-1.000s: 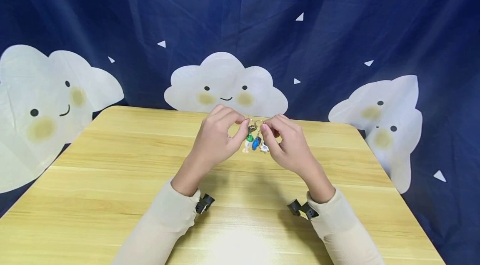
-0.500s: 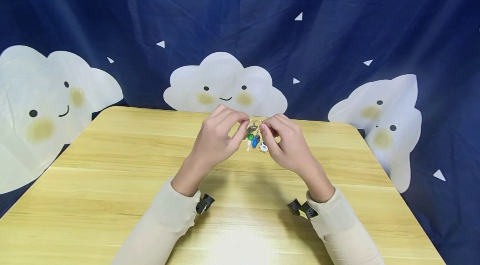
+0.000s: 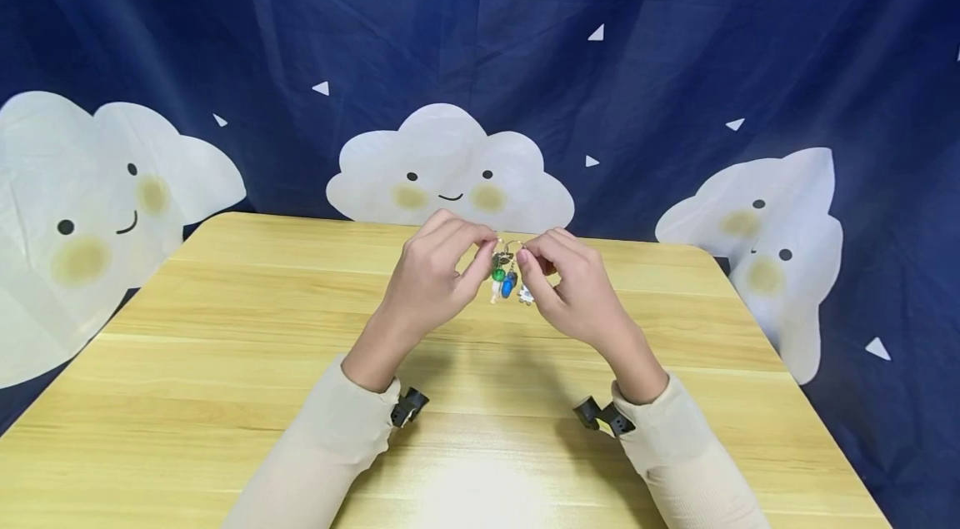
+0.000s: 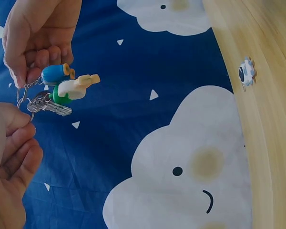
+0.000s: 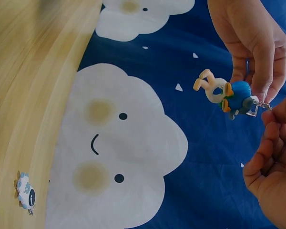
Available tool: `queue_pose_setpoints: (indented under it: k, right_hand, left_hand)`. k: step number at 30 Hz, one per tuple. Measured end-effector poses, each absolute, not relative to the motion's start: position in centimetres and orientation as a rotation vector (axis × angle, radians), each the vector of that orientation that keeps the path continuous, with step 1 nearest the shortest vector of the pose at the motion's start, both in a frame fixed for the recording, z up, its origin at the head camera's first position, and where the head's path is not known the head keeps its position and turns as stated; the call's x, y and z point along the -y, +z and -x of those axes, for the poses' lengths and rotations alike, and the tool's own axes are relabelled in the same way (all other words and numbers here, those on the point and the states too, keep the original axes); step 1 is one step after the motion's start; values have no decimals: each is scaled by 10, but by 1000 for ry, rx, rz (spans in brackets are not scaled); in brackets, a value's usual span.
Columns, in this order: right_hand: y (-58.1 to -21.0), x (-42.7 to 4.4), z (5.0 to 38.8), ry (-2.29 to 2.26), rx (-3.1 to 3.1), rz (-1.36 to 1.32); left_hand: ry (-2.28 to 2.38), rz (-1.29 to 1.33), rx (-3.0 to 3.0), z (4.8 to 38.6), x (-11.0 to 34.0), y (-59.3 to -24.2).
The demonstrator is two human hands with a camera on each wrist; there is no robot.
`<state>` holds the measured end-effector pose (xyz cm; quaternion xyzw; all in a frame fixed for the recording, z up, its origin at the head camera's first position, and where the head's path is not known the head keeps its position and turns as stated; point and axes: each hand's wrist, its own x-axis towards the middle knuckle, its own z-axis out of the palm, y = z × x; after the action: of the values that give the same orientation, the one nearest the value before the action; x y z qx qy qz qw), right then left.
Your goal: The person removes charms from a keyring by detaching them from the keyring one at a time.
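Note:
Both hands pinch a metal key ring [image 4: 22, 99] between thumb and fingertips, held above the table. In the head view my left hand [image 3: 438, 271] grips its left side and my right hand [image 3: 573, 283] its right side. A blue figure charm [image 4: 55, 74] hangs from the ring on a short chain. Beside it dangle a green-and-white figure charm [image 4: 70, 91] and a silver key [image 4: 57, 107]. A separate white-and-light-blue charm [image 5: 25, 191] with a dark face lies on the table, apart from both hands. Fingers partly hide the ring.
A light wood table [image 3: 300, 396] spans the area below the hands. Behind its far edge hangs a dark blue curtain [image 3: 420, 21] printed with white clouds and triangles. A small black camera sits on each wrist, the left [image 3: 409, 406] and the right [image 3: 604, 416].
The hanging charms have swung and turned slightly, the blue one drifting a little left. Both hands stay in nearly the same place, still pinching the ring.

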<state>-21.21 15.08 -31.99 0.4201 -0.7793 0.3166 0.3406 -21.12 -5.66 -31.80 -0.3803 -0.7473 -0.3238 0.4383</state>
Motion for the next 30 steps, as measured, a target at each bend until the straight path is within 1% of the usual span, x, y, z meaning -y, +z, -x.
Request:
queue_pose_setpoints:
  k: [15,30]
  right_hand:
    - [-321,-151,212,857,2075,-1075]
    - [-319,-151,211,854,2042,-1090]
  left_hand:
    - [-851,939,1792,215,55,-320]
    - [-829,933,1908,211,53,-321]
